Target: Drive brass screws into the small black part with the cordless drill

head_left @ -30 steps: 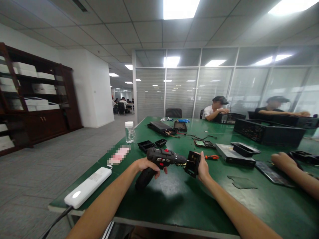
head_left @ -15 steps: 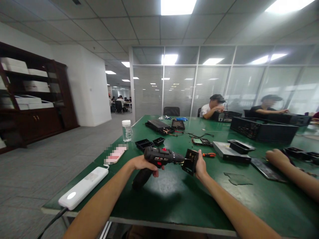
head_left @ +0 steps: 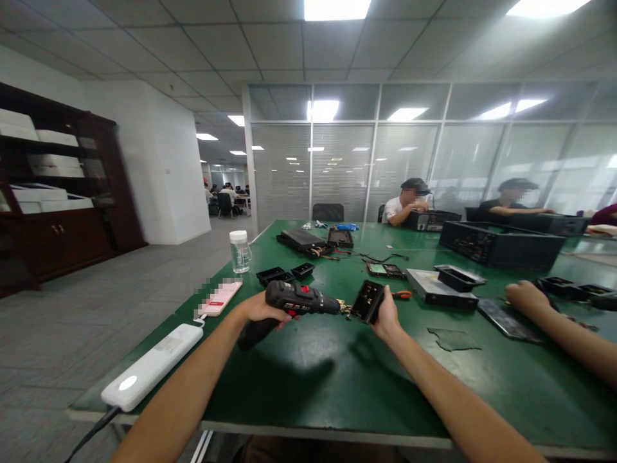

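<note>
My left hand (head_left: 260, 310) is wrapped round the grip of a black cordless drill (head_left: 299, 299) with red accents, its chuck pointing right. Small gold-coloured pieces, seemingly screws, cluster (head_left: 345, 310) at the drill's tip; whether they cling to the bit or lie behind it I cannot tell. In my right hand (head_left: 386, 316) a small black open box (head_left: 367, 301) is held tilted above the table, its hollow side facing the drill and me. Gold-coloured spots show inside it. Between chuck and box there is a short gap.
On the green table (head_left: 289, 392) are black trays (head_left: 303, 271), an orange-handled tool (head_left: 402, 295), a silver drive (head_left: 441, 292), a glass-like shard (head_left: 453, 339), a bottle (head_left: 240, 252), a phone (head_left: 226, 298) and a white power strip (head_left: 154, 366). Another person's hand (head_left: 530, 299) rests at right.
The drill has drawn back left from the black box, so a gap with gold pieces now shows. The box has tilted a little in my right hand. The view has shifted slightly.
</note>
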Motion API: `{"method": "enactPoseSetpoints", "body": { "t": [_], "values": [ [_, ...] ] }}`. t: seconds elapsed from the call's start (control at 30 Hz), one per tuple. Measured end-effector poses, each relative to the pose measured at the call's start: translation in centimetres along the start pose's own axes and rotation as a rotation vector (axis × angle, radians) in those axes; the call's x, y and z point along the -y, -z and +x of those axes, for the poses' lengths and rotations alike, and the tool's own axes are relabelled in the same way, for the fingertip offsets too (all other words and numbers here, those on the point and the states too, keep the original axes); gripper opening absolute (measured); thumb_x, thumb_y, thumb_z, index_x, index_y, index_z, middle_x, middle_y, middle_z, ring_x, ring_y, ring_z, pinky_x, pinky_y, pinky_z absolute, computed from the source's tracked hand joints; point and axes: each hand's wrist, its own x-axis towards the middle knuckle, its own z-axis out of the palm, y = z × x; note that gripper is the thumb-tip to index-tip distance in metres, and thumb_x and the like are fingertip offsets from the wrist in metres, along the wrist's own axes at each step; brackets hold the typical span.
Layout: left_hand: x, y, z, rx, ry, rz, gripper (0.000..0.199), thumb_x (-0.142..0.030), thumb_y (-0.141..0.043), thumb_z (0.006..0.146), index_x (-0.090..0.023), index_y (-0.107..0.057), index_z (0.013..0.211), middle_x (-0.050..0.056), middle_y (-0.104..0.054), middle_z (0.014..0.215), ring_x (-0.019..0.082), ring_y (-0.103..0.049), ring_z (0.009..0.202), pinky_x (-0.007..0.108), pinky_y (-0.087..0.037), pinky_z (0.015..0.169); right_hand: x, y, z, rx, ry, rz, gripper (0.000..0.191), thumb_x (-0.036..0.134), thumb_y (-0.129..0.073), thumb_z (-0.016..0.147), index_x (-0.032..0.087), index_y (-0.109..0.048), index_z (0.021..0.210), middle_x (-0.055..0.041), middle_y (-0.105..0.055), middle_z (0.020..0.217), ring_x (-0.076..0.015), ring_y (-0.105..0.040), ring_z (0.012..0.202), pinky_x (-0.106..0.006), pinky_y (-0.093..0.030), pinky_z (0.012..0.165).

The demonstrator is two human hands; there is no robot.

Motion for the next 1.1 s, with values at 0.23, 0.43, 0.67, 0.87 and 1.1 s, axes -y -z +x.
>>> {"method": "enactPoseSetpoints", "body": {
  "t": [0.23,0.43,0.67,0.87,1.1],
  "values": [
    [-0.7,1.4,-1.3,-0.191,-0.009,0.341,0.03,-0.03,-0.052,0.069,-0.008,-0.053,0.09,0.004,-0.057,0.067,0.013,-0.052,0.056,0.025,-0.042,0.057,0.8,0.6,0.9,-0.116,0.06,0.096,0.045,0.06,-0.039,0.064,0.023,-0.051,0.087,0.0017,-0.058,0.068,-0.0163,-0.056,0.065,-0.035,-0.044,0.061],
    [-1.7,1.4,-1.5,-0.373,-0.009,0.88,0.04,-0.028,-0.055,0.063,-0.016,-0.049,0.101,0.004,-0.056,0.091,0.019,-0.052,0.083,0.026,-0.037,0.074,1.2,0.5,0.5,-0.015,0.031,0.11,0.049,0.063,-0.034,0.064,0.022,-0.052,0.082,-0.0005,-0.059,0.072,-0.0173,-0.056,0.069,-0.035,-0.044,0.063],
    [1.3,2.0,-0.6,-0.301,0.292,1.117,0.037,-0.025,-0.056,0.061,-0.02,-0.051,0.098,0.006,-0.057,0.092,0.023,-0.051,0.087,0.029,-0.035,0.075,1.8,0.0,-1.1,0.157,0.029,0.116,0.058,0.07,-0.028,0.06,0.02,-0.054,0.076,-0.0048,-0.059,0.075,-0.0206,-0.056,0.076,-0.036,-0.044,0.062],
    [3.4,1.7,0.1,-0.284,0.326,1.186,0.044,-0.028,-0.059,0.058,-0.019,-0.048,0.1,0.009,-0.054,0.097,0.025,-0.049,0.09,0.031,-0.034,0.076,2.3,-0.3,-2.1,0.252,0.053,0.154,0.056,0.068,-0.028,0.062,0.021,-0.054,0.077,-0.0046,-0.058,0.078,-0.0189,-0.055,0.078,-0.034,-0.044,0.066],
    [4.4,1.9,0.1,-0.203,0.322,1.082,0.068,-0.032,-0.065,0.048,-0.02,-0.04,0.11,0.009,-0.051,0.101,0.025,-0.049,0.089,0.03,-0.036,0.074,2.4,-1.2,-3.6,0.378,0.021,0.251,0.047,0.06,-0.037,0.065,0.019,-0.054,0.077,-0.0053,-0.058,0.077,-0.017,-0.054,0.076,-0.033,-0.042,0.071]
  ]
}}
